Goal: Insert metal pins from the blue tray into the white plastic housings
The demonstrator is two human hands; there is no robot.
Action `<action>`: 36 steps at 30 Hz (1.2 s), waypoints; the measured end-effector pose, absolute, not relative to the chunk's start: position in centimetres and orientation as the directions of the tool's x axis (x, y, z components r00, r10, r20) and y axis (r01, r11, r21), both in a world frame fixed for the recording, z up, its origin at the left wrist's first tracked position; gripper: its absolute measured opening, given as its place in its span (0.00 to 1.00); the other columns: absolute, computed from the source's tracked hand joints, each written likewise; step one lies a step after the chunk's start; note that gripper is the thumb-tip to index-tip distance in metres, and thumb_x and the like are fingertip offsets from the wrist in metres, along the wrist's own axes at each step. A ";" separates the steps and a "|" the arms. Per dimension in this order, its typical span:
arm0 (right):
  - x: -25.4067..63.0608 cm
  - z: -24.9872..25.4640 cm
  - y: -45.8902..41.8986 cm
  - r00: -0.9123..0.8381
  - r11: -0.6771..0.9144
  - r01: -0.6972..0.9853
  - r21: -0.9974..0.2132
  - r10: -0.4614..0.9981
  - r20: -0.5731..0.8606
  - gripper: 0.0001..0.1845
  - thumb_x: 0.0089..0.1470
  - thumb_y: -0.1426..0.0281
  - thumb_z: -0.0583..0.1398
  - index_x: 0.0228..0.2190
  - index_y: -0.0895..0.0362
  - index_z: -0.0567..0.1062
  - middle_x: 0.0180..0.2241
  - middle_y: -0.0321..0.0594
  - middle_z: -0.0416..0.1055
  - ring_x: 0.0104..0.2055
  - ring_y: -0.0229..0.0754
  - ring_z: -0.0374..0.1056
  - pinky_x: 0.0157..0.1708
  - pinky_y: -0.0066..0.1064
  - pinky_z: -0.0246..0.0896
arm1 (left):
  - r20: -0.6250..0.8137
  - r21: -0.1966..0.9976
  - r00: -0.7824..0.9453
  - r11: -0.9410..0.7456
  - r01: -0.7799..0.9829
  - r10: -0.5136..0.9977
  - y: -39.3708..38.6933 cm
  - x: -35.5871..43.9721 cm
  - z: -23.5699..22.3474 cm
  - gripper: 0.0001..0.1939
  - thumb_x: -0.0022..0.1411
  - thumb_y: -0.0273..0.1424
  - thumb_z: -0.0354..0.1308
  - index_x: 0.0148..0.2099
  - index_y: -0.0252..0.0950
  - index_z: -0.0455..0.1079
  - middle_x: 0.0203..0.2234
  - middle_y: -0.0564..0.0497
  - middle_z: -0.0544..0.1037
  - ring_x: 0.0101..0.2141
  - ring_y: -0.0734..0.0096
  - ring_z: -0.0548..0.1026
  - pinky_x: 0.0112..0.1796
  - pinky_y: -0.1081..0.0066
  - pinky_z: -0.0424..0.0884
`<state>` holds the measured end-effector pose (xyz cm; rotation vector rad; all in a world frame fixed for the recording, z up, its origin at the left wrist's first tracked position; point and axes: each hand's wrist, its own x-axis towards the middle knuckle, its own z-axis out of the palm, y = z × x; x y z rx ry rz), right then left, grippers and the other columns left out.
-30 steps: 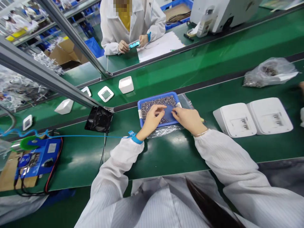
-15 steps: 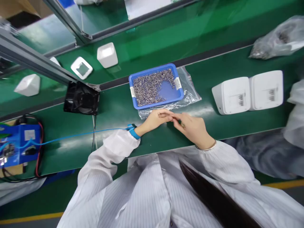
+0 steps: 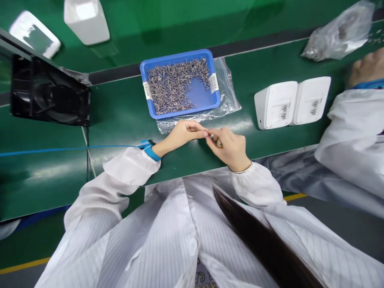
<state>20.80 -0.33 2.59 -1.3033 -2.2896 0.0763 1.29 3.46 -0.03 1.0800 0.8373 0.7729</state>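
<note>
My left hand (image 3: 183,137) and my right hand (image 3: 229,148) meet at the fingertips above the bench, just in front of a blue tray (image 3: 199,94). Both are closed in a pinch; whatever lies between the fingertips is too small to make out. A blue wrist strap (image 3: 151,153) with a cord circles my left wrist, and a ring (image 3: 219,143) shows on my right hand. Many small metal screws (image 3: 171,88) fill most of the tray, leaving its right front floor bare. Partly under the tray lies a clear plastic bag (image 3: 229,100).
Two white housings (image 3: 277,106) with barcode labels stand to the right. Behind them is a bag of small parts (image 3: 336,36). A co-worker's sleeve (image 3: 357,124) and hand reach in at the right edge. At left stands a black fan (image 3: 51,92); white housings (image 3: 87,22) lie beyond.
The view has shifted right and closer, so the tray and fan sit further left. My fingertips stay together, with my right fingers more curled. A co-worker's hand has come into view at right.
</note>
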 end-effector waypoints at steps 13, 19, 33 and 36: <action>20.8 2.3 -1.4 -0.343 0.396 0.882 -0.257 0.911 0.228 0.18 0.68 0.62 0.51 0.46 0.54 0.79 0.25 0.36 0.76 0.27 0.34 0.71 0.30 0.27 0.57 | -0.176 0.976 0.474 0.214 -0.028 0.863 3.0 1.5 0.6 0.24 0.54 0.49 0.70 0.38 0.32 0.78 0.36 0.46 0.83 0.40 0.66 0.81 0.46 0.66 0.76; 26.1 3.4 0.9 -0.013 0.069 0.980 -0.188 0.958 0.285 0.17 0.65 0.61 0.54 0.44 0.58 0.76 0.31 0.40 0.79 0.29 0.38 0.73 0.28 0.29 0.55 | 0.015 0.959 0.623 -0.187 0.211 0.782 1.5 1.5 0.5 0.19 0.69 0.40 0.58 0.57 0.36 0.72 0.45 0.45 0.80 0.46 0.66 0.79 0.51 0.65 0.73; 23.0 6.6 -4.3 -0.193 0.029 0.804 -0.594 0.957 -0.215 0.10 0.60 0.65 0.59 0.42 0.54 0.74 0.51 0.42 0.78 0.24 0.35 0.71 0.29 0.29 0.63 | 0.284 0.674 0.647 -0.627 0.390 0.708 0.1 1.8 -0.8 0.52 0.59 0.59 0.59 0.72 0.32 0.50 0.67 0.32 0.58 0.69 0.36 0.52 0.67 0.43 0.48; 21.0 7.2 -4.5 -0.370 0.068 0.722 -0.689 0.879 -0.301 0.10 0.61 0.64 0.58 0.43 0.54 0.74 0.50 0.40 0.78 0.27 0.34 0.73 0.32 0.28 0.65 | 0.259 0.696 0.654 -0.607 0.384 0.710 0.1 1.6 -1.0 0.51 0.58 0.55 0.62 0.73 0.34 0.48 0.65 0.35 0.62 0.68 0.37 0.54 0.66 0.44 0.49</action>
